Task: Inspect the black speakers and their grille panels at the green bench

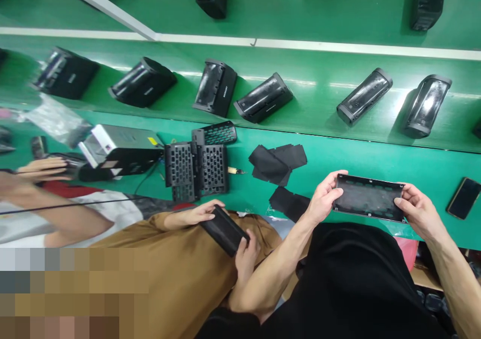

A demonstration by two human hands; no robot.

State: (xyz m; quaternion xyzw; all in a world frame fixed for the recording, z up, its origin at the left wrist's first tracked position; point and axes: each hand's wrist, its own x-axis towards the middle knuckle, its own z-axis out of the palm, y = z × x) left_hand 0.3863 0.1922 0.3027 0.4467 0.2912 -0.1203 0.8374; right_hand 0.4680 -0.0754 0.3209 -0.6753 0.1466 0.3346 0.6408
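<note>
I hold a black rectangular grille panel (368, 198) flat above the green bench edge, its inner side up. My left hand (325, 199) grips the panel's left end with thumb on top. My right hand (417, 210) pinches the right end. Black fabric pieces (278, 162) lie on the bench just left of the panel, with another piece (289, 202) nearer my left wrist.
A person in brown beside me holds a black speaker part (225, 230). Stacked black grilles (197, 168) lie by them. Several black speakers (263, 97) ride the green conveyor (315, 83). A phone (464, 198) lies at right. Another person's hand (43, 168) works at far left.
</note>
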